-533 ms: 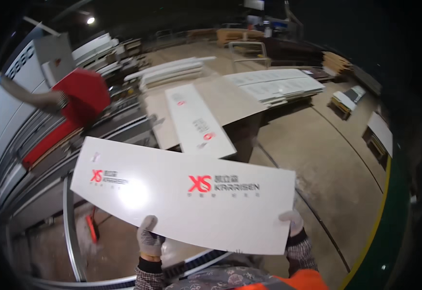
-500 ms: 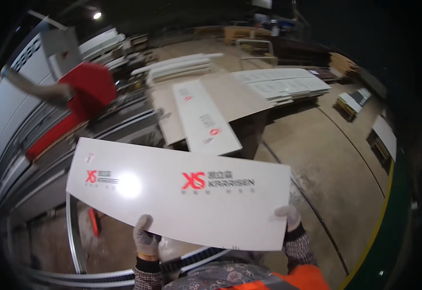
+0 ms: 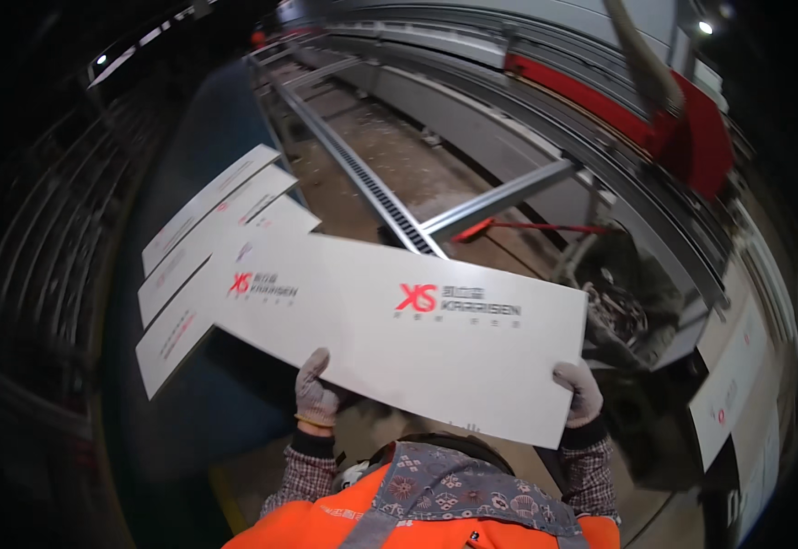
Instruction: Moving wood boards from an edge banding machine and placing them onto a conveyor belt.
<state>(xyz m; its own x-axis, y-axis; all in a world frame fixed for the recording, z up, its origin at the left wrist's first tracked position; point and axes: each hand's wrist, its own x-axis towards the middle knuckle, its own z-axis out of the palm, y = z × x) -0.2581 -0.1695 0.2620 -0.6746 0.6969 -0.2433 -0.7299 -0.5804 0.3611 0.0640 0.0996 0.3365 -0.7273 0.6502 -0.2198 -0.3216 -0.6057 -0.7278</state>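
Both of my hands hold a long white panel [image 3: 454, 366] with red and black print, its face turned up. My left hand [image 3: 316, 392], in a pale knit glove, grips its near edge left of the middle, thumb on top. My right hand [image 3: 580, 393], gloved too, clasps the right end of the panel. The fingers beneath the panel are hidden. At its far left end, the panel overlaps in view a fan of similar white panels [image 3: 207, 215]; whether it touches them I cannot tell.
Those panels lie on a dark blue-green surface [image 3: 207, 128] at the left. Ahead runs a machine's metal rail frame [image 3: 335, 146], with a red guard [image 3: 696, 137] and hose [image 3: 641, 55]. A dark bin [image 3: 623, 302] stands right. Another printed white panel [image 3: 728, 389] lies far right.
My view has swung left, away from the panel stacks and toward the rail frame and blue-green surface. The panel has come along, still in both hands.
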